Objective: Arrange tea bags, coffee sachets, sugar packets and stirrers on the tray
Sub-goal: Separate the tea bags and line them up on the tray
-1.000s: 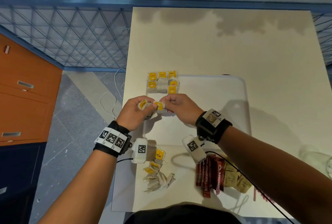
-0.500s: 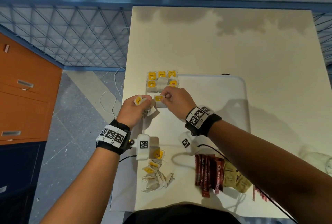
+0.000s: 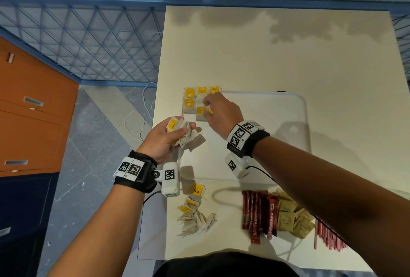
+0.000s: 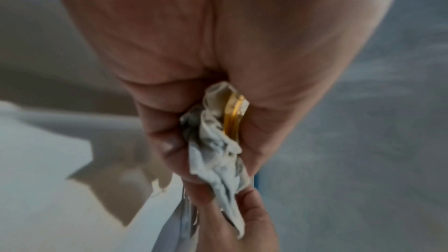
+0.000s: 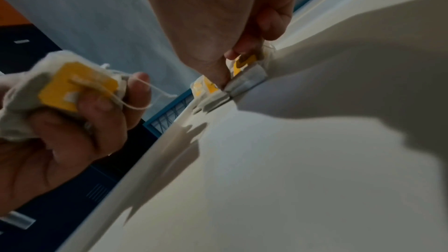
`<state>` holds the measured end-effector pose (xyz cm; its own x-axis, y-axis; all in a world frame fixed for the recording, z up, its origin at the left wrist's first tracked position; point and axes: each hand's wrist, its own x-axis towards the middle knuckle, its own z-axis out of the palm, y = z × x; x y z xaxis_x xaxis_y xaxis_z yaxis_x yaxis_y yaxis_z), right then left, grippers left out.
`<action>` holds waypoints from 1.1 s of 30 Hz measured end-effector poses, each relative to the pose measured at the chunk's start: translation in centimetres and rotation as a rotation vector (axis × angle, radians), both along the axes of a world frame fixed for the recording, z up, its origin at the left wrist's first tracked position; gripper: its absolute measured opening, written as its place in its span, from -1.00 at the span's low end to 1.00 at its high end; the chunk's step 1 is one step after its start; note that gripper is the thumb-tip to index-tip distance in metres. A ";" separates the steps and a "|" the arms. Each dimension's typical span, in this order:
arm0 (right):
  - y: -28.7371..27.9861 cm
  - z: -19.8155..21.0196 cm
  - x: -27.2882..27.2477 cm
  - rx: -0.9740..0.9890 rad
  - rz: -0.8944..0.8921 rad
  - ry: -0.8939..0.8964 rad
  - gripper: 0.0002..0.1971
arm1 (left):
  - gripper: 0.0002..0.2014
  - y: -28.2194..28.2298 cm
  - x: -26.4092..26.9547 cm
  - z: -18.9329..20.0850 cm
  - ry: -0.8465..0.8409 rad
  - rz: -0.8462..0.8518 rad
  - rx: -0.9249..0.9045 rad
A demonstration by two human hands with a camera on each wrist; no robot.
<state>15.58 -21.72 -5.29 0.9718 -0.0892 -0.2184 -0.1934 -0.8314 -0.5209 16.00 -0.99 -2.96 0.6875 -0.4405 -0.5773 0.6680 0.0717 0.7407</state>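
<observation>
Right hand (image 3: 221, 113): pinches one tea bag (image 3: 201, 114) onto tray (image 3: 277, 134) corner rows.
Left hand (image 3: 165, 140): grips spare tea bags (image 3: 184, 131).
Handling: light, limp, strings tangle; take by yellow tag.

Yellow-tagged, off-white tea bags (image 3: 180, 131) in my left hand (image 3: 164, 141); white tray (image 3: 266, 134) under my right hand (image 3: 221, 114); dark red sachets (image 3: 259, 214) nearer me.

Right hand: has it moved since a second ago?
Yes. In the head view the right hand has gone farther along the tray, up to the laid-out tea bags in its far left corner, with its fingers on that group.
</observation>
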 end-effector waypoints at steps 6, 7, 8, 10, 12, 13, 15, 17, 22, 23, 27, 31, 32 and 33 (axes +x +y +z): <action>0.5 2.3 -0.5 0.350 0.013 -0.059 -0.84 | -0.75 -0.2 -0.2 0.0 -0.072 -0.064 0.056; 0.7 2.8 -0.7 0.430 0.025 -0.067 -0.86 | -0.75 -0.2 -0.1 0.0 -0.076 -0.069 0.067; 0.9 3.3 -1.0 0.489 0.043 -0.073 -0.86 | -0.74 -0.2 -0.1 0.0 -0.086 -0.075 0.083; 1.2 3.9 -1.3 0.545 0.068 -0.060 -0.80 | -0.67 -0.2 0.0 0.1 -0.121 -0.104 0.118; 1.4 4.2 -1.4 0.559 0.071 -0.028 -0.78 | -0.64 -0.4 0.0 0.4 -0.180 -0.162 0.184; 1.4 4.3 -1.3 0.565 0.069 -0.009 -0.78 | -0.68 -0.6 0.0 0.6 -0.219 -0.191 0.231; 1.2 4.3 -1.1 0.558 0.080 0.026 -0.80 | -0.74 -0.9 -0.1 0.9 -0.284 -0.248 0.308; 0.9 4.2 -0.9 0.525 0.142 0.043 -0.81 | -0.74 -0.9 0.0 0.8 -0.312 -0.296 0.333; 0.4 3.9 -0.7 0.445 0.253 0.049 -0.91 | -0.77 -0.6 0.2 0.7 -0.290 -0.298 0.355; 0.4 3.9 -0.6 0.451 0.243 0.042 -0.92 | -0.77 -0.5 0.2 0.6 -0.287 -0.290 0.356; 0.1 4.2 -0.2 0.487 0.174 0.019 -0.93 | -0.73 0.2 0.2 0.1 -0.243 -0.244 0.359; -0.5 3.9 0.8 0.510 0.047 -0.020 -0.96 | -0.74 1.7 0.2 -0.3 -0.229 -0.181 0.382; -0.7 3.8 1.1 0.489 0.022 -0.030 -0.97 | -0.72 2.2 0.3 -0.4 -0.210 -0.163 0.373; -0.8 3.7 1.4 0.467 0.004 -0.033 -0.96 | -0.70 2.5 0.3 -0.4 -0.186 -0.138 0.362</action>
